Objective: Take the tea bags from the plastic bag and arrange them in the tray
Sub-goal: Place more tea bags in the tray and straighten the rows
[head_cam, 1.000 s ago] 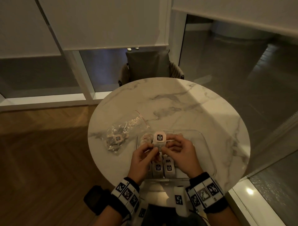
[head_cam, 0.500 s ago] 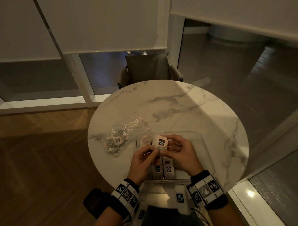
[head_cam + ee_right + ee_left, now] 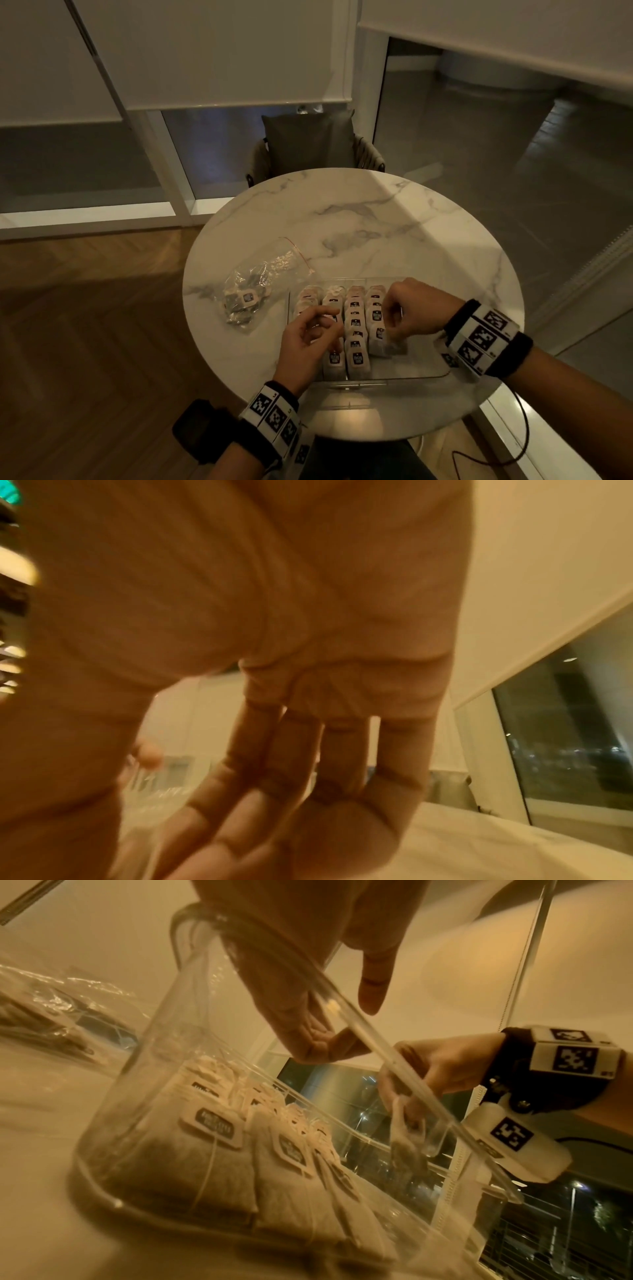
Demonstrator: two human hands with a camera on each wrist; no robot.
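A clear tray (image 3: 411,371) sits on the round marble surface (image 3: 359,222), near the person; rows of tea bags (image 3: 354,329) lie in its left part, each with a little paper tag on top; the right part of the tray is bare. The right hand (image 3: 416,311) is over the tray; its fingers (image 3: 404,1096) pinch one tea bag (image 3: 409,1139) that hangs down inside the tray, just beside the right-most row; the right wrist view is too blurry to show this. The left hand (image 3: 308,339) hovers over the left rows; its fingers (image 3: 371,988) are loose and a bit bent, and they hold nothing. The plastic bag (image 3: 255,291) lies on the surface just left of the tray, not touching the hands; it is crumpled, and more tea bags show through it. A dark chair (image 3: 310,147) stands at the far side of the surface.
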